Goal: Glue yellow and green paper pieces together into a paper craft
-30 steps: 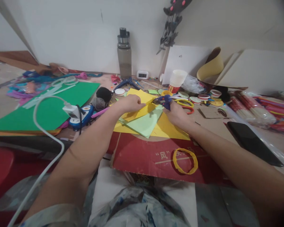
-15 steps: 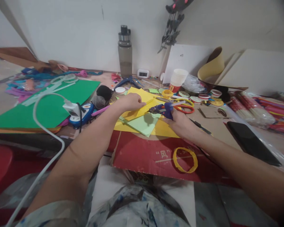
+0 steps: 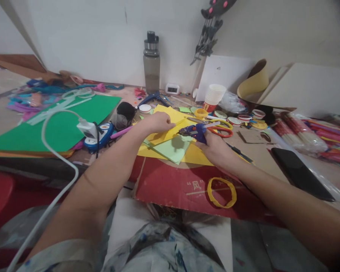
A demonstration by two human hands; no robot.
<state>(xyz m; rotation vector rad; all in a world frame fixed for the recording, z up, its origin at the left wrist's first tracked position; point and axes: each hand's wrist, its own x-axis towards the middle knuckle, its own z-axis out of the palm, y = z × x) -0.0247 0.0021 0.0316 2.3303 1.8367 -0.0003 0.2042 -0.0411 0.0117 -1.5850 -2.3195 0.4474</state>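
My left hand (image 3: 161, 122) is closed in a pinch at the edge of a folded yellow paper (image 3: 164, 137), over a small stack. Pale green sheets (image 3: 172, 152) lie under that paper. In my right hand (image 3: 214, 146) is a blue hot glue gun (image 3: 197, 132), gripped by its handle, a glue stick jutting from its back. Its nozzle points left, close to the yellow paper; whether it touches cannot be made out. Nearer to me, a yellow paper ring (image 3: 234, 192) rests on red cardboard (image 3: 164, 183).
Scissors (image 3: 225, 133) lie just behind my right hand. A black phone (image 3: 302, 172) is at right, green sheets (image 3: 102, 107) at left. A white cable (image 3: 56, 154) runs past my left arm from a blue power strip (image 3: 104, 136). A water bottle (image 3: 152, 68) stands behind.
The camera view has shifted slightly. Both hands keep nearly the same place, with the glue gun still beside the yellow paper.
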